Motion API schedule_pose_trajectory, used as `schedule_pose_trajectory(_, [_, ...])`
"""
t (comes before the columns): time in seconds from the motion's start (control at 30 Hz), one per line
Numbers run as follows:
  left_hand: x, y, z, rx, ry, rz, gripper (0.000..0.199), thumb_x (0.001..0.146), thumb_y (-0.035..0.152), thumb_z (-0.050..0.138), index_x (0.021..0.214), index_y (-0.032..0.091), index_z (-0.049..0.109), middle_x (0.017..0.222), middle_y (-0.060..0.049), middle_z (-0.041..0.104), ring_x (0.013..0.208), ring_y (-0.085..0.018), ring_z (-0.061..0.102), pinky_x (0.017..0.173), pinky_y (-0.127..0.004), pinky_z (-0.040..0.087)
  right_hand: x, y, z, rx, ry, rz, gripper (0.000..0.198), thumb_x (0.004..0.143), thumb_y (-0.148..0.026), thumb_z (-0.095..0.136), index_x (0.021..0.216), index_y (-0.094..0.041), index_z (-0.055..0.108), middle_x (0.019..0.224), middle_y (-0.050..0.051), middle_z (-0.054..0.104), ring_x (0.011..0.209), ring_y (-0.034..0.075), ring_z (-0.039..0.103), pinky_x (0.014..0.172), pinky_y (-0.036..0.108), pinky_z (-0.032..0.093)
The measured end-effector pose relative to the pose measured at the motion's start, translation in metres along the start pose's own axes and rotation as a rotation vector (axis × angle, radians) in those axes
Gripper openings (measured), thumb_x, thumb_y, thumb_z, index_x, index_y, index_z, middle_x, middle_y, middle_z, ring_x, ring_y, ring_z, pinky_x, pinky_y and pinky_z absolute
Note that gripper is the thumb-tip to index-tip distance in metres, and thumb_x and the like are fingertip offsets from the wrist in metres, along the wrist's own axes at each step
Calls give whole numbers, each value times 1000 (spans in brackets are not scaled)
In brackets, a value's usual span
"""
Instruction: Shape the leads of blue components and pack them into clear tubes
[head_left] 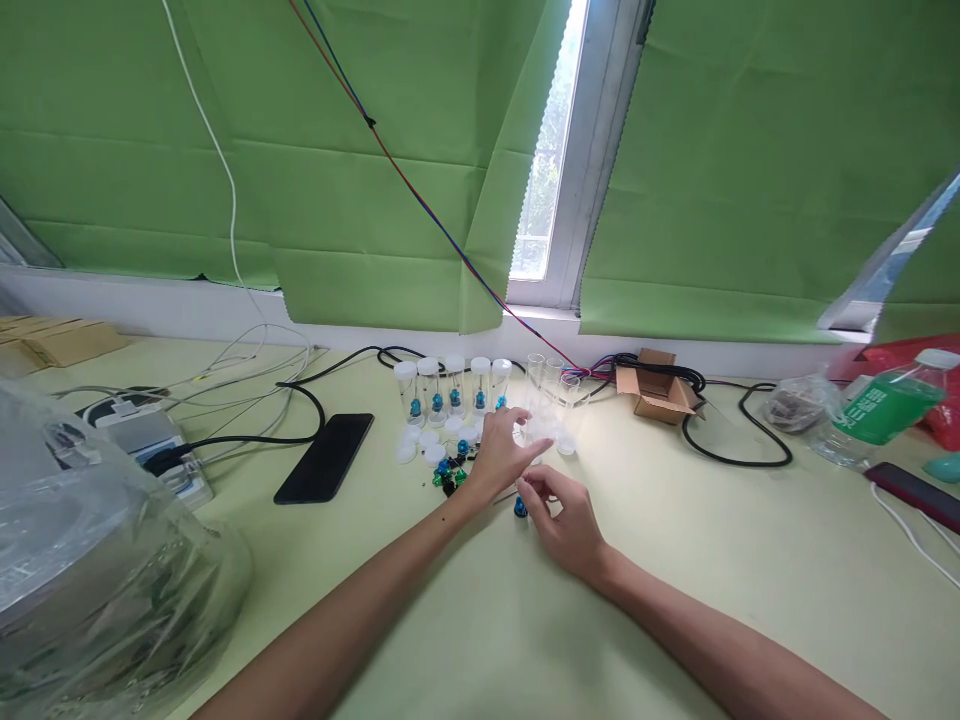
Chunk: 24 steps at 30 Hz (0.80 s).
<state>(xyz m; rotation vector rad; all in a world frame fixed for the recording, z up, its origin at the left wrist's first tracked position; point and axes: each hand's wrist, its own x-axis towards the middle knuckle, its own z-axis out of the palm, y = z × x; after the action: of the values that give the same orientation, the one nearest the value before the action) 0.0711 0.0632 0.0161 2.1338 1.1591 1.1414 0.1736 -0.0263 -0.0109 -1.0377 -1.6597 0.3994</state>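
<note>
My left hand [504, 445] reaches over a group of small parts, its thumb held away from its curved fingers, close to loose white caps and clear tubes. In a pinch, my right hand [564, 520] is just in front of it; what its fingertips hold is too small to make out. Right by those fingertips is a small blue part with a dark base [520, 507]. Several capped clear tubes [454, 380] stand in a row, each with a blue part inside. Open clear tubes [535, 372] stand farther right. Mixed blue, green and black parts [450, 475] lie left of my left hand.
A black phone [324, 458] lies at left, near cables and a power strip [180, 470]. A plastic-wrapped object [97, 580] fills the left front. An open cardboard box [655, 388], a looped black cable [739, 460] and a green-labelled bottle [881, 412] are at right.
</note>
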Motion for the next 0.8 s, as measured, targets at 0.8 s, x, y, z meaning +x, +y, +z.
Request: schedule_pose_trajectory(0.8, [-17, 13, -21, -136, 167, 108, 11, 88, 30, 56, 86, 22, 49, 85, -1, 58, 84, -17, 58, 79, -30, 45, -2, 5, -2, 90, 25, 93, 21, 97, -27, 44, 83, -18, 56, 64, -1, 51, 56, 12, 47, 56, 25, 40])
